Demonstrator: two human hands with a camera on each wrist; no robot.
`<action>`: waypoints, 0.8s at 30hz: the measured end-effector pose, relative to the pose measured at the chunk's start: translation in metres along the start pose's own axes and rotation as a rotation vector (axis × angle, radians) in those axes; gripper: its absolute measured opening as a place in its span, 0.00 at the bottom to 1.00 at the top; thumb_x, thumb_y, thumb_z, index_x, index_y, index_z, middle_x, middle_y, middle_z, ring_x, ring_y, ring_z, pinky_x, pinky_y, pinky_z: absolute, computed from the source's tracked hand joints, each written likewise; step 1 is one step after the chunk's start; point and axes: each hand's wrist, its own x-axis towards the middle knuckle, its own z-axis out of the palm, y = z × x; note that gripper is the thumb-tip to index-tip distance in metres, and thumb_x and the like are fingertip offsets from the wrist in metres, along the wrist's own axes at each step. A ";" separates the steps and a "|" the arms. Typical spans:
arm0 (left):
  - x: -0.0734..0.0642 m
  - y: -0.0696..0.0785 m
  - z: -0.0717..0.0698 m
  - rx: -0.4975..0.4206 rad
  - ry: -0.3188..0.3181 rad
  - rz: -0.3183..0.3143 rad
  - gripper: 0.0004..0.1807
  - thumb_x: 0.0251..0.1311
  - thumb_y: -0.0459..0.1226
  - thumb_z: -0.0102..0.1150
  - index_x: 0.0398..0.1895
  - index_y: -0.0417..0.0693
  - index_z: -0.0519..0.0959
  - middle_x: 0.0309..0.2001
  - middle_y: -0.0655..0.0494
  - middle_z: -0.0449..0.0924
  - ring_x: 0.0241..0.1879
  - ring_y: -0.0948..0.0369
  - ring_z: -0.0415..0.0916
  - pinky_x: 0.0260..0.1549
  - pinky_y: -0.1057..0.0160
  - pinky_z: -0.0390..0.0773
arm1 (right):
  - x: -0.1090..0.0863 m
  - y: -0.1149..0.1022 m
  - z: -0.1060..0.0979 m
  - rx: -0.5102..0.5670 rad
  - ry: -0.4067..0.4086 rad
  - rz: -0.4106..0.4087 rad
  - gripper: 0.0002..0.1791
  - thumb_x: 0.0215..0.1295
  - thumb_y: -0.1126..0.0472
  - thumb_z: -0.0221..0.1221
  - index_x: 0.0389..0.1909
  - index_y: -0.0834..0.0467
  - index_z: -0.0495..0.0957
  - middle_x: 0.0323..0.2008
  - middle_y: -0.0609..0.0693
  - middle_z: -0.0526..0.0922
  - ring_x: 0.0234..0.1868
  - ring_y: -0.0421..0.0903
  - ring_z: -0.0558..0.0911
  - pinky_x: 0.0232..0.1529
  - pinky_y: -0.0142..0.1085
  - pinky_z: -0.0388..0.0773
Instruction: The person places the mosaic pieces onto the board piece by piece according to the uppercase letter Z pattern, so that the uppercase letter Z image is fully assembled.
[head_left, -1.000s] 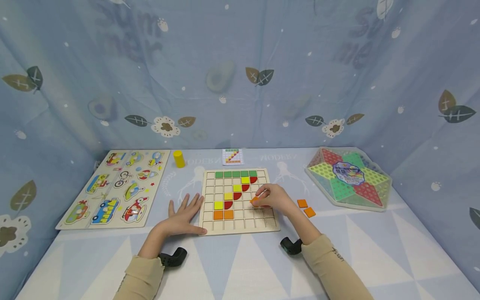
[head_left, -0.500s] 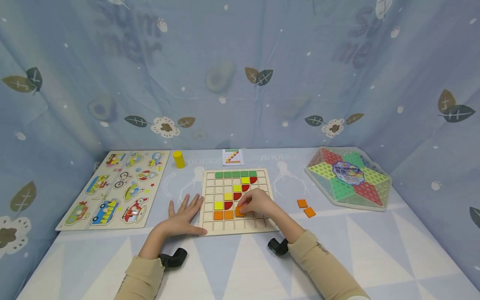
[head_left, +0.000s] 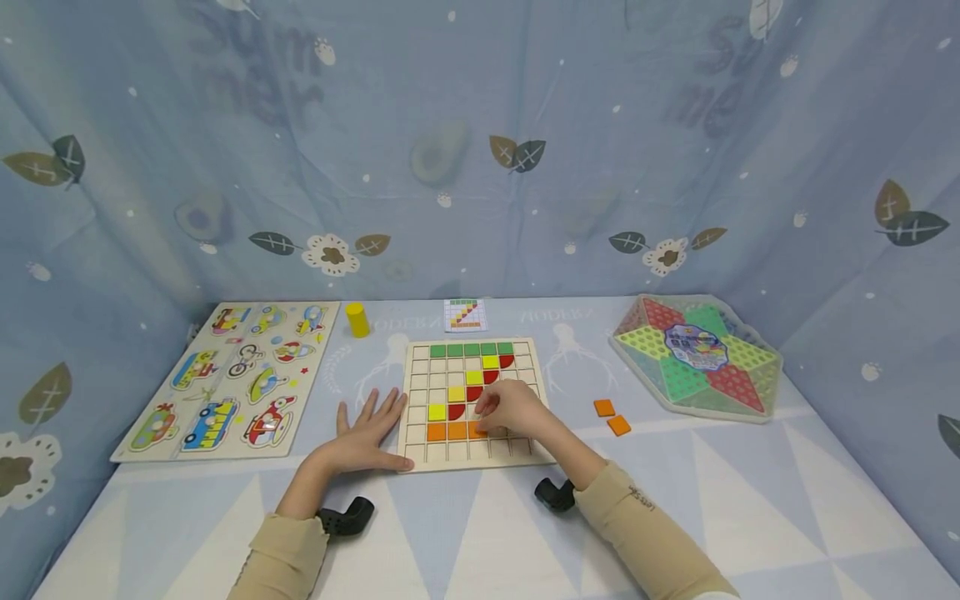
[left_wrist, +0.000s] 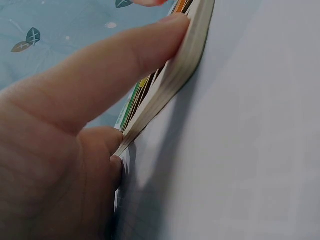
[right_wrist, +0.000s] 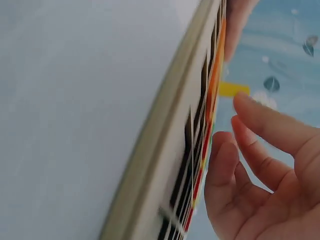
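A wooden grid board (head_left: 418, 452) lies on the table, with a green row, a diagonal of yellow squares (head_left: 437, 412) and red quarter-round pieces (head_left: 507, 361), and orange squares in a lower row. At its left side my left hand (head_left: 362, 442) is spread flat; in the left wrist view the thumb (left_wrist: 145, 47) rests on the board's edge. My right hand (head_left: 517, 408) is over the board, fingertips right at the third orange square (head_left: 474, 430), which sits in the row. In the right wrist view, thumb and fingers (right_wrist: 225, 155) are apart, nothing between them.
Two loose orange squares (head_left: 618, 425) lie right of the board. A pattern card (head_left: 466, 315) and a yellow cylinder (head_left: 357, 320) stand behind it. A vehicle puzzle board (head_left: 247, 383) is at left, a hexagonal Chinese checkers board (head_left: 697, 354) at right.
My right hand has carried an orange square leftward to the row beside the other two and lifted its fingers slightly off it. The left hand has stayed in place.
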 end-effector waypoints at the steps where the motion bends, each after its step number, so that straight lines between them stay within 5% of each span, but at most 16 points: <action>1: 0.000 0.000 0.000 -0.002 -0.001 0.000 0.60 0.42 0.59 0.65 0.72 0.41 0.45 0.73 0.41 0.37 0.70 0.41 0.22 0.54 0.34 0.14 | -0.001 0.003 -0.003 0.030 0.006 0.007 0.07 0.47 0.62 0.70 0.23 0.55 0.80 0.20 0.46 0.76 0.25 0.42 0.72 0.27 0.31 0.69; 12: -0.001 0.004 -0.002 0.002 -0.004 -0.008 0.59 0.42 0.59 0.64 0.72 0.42 0.45 0.73 0.41 0.37 0.70 0.41 0.23 0.55 0.34 0.15 | -0.025 0.045 -0.049 0.102 0.141 0.099 0.08 0.49 0.65 0.67 0.32 0.60 0.80 0.29 0.49 0.79 0.32 0.45 0.77 0.31 0.36 0.73; 19: -0.003 0.006 -0.004 -0.004 -0.007 -0.009 0.59 0.42 0.58 0.65 0.72 0.41 0.45 0.73 0.41 0.37 0.70 0.40 0.23 0.55 0.34 0.15 | -0.040 0.078 -0.074 0.034 0.239 0.197 0.11 0.51 0.68 0.64 0.37 0.61 0.80 0.41 0.57 0.81 0.43 0.53 0.78 0.37 0.42 0.76; 24: -0.003 0.004 -0.003 -0.016 -0.005 0.002 0.59 0.43 0.56 0.65 0.72 0.41 0.45 0.73 0.41 0.37 0.70 0.40 0.23 0.54 0.34 0.14 | -0.047 0.096 -0.084 -0.042 0.224 0.241 0.14 0.48 0.70 0.65 0.38 0.62 0.80 0.44 0.61 0.79 0.44 0.55 0.77 0.40 0.44 0.76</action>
